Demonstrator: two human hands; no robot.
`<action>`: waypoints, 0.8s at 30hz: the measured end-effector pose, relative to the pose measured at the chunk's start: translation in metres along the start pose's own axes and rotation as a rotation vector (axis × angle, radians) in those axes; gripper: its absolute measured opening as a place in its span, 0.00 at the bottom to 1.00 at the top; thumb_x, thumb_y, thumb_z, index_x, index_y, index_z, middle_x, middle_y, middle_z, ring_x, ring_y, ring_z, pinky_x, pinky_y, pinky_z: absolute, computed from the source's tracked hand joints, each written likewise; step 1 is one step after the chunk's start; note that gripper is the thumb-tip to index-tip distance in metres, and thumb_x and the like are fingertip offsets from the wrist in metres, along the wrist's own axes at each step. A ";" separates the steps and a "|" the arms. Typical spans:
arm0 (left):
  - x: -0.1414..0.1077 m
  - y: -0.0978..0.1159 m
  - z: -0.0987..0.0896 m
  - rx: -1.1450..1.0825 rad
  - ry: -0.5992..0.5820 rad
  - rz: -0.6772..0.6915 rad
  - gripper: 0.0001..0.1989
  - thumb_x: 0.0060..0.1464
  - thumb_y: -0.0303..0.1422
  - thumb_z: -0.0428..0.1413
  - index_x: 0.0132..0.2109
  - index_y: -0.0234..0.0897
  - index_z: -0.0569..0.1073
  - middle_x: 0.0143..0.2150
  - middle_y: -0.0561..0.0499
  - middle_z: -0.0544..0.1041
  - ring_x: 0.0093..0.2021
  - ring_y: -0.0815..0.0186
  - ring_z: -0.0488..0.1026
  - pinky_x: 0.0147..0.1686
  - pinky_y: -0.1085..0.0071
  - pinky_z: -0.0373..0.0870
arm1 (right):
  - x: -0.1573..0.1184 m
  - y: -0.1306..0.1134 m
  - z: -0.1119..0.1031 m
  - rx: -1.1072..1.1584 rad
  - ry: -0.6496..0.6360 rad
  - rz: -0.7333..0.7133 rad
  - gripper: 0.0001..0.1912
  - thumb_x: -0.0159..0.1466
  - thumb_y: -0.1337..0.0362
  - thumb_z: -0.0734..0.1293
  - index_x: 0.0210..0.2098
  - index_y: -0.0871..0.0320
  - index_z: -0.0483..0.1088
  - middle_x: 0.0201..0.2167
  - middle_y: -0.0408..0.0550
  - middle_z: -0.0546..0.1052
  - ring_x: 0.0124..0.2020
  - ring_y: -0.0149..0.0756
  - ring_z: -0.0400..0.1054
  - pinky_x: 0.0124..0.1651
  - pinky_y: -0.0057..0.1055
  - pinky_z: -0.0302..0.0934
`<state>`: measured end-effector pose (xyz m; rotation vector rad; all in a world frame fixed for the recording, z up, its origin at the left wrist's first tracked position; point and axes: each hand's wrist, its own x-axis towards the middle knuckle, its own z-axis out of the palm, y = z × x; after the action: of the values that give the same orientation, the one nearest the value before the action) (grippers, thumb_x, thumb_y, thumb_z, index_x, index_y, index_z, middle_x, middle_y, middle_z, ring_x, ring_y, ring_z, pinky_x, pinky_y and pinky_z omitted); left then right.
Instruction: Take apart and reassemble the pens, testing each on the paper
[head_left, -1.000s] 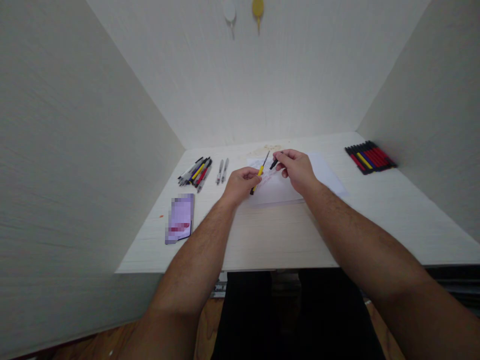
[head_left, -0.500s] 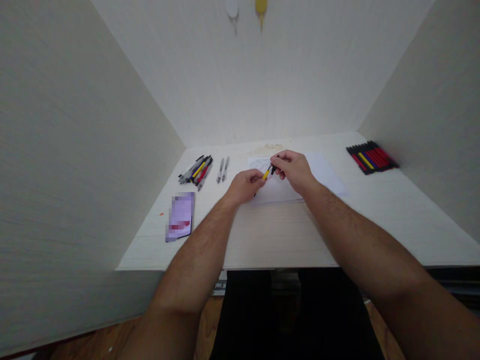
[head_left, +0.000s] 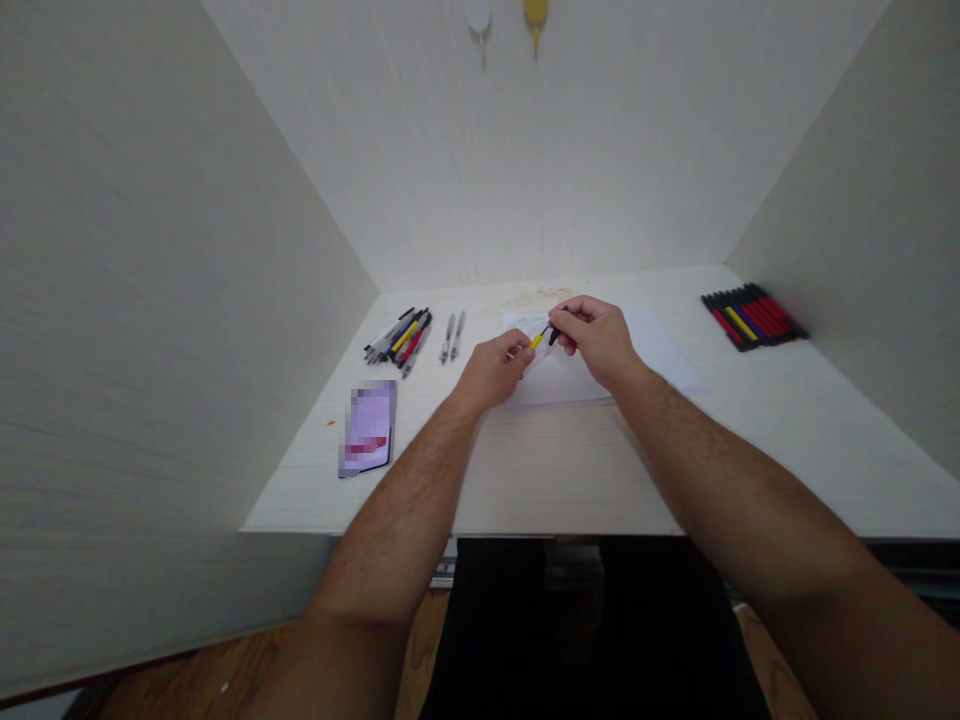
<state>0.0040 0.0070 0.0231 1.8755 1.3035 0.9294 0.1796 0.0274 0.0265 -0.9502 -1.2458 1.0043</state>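
Over the sheets of paper (head_left: 570,385), my left hand (head_left: 491,372) is closed on a yellow pen barrel (head_left: 536,341). A thin dark rod (head_left: 545,330) juts from the barrel's upper end toward my right fingertips. My right hand (head_left: 596,335) is pinched around a small black pen part (head_left: 554,337), whose exact kind I cannot make out. Both hands are close together, fingertips almost meeting. The lower end of the yellow barrel is hidden behind my left fingers. Dark writing shows on the paper behind the hands.
To the left lie a pile of assorted pens (head_left: 401,338) and two clear pens (head_left: 451,337) side by side. A phone (head_left: 369,430) rests nearer the front edge. Against the right wall is a row of red, yellow and blue pens (head_left: 754,316) with black ends.
The whole view has shifted slightly. My right fingers have drawn a little away from the yellow barrel, and more of the thin dark rod shows between the hands.
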 end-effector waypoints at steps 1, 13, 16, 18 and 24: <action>0.000 -0.001 0.001 -0.001 0.001 0.005 0.06 0.55 0.36 0.56 0.33 0.39 0.73 0.25 0.55 0.71 0.25 0.71 0.67 0.26 0.75 0.61 | 0.000 0.001 0.000 0.002 0.002 0.002 0.09 0.55 0.59 0.72 0.28 0.58 0.73 0.19 0.40 0.71 0.17 0.24 0.60 0.18 0.22 0.54; 0.005 -0.011 0.004 -0.026 0.031 0.011 0.05 0.54 0.34 0.55 0.33 0.39 0.72 0.26 0.54 0.72 0.26 0.70 0.67 0.27 0.75 0.62 | 0.000 -0.001 0.000 0.007 0.030 -0.028 0.08 0.55 0.59 0.72 0.28 0.57 0.73 0.19 0.40 0.71 0.18 0.24 0.60 0.18 0.23 0.54; 0.005 -0.011 0.005 -0.012 0.038 0.019 0.05 0.55 0.35 0.55 0.34 0.39 0.72 0.27 0.54 0.72 0.27 0.70 0.68 0.27 0.74 0.63 | 0.000 -0.001 0.001 0.000 0.022 -0.032 0.08 0.55 0.59 0.72 0.29 0.57 0.73 0.19 0.40 0.71 0.17 0.24 0.60 0.19 0.23 0.54; 0.004 -0.011 0.004 0.015 0.040 0.027 0.06 0.56 0.36 0.54 0.36 0.40 0.72 0.27 0.54 0.73 0.27 0.70 0.69 0.27 0.74 0.64 | 0.000 0.000 0.001 -0.007 0.025 -0.030 0.09 0.56 0.58 0.72 0.29 0.57 0.73 0.19 0.40 0.71 0.17 0.24 0.60 0.19 0.24 0.54; 0.003 -0.008 0.004 0.069 0.036 0.057 0.05 0.56 0.33 0.53 0.34 0.39 0.72 0.26 0.54 0.72 0.26 0.70 0.68 0.27 0.74 0.64 | 0.000 0.000 0.001 0.013 0.031 -0.027 0.08 0.55 0.59 0.72 0.29 0.58 0.73 0.19 0.40 0.71 0.17 0.24 0.60 0.19 0.24 0.54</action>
<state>0.0041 0.0121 0.0148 1.9663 1.3246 0.9632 0.1786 0.0270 0.0269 -0.9333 -1.2222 0.9722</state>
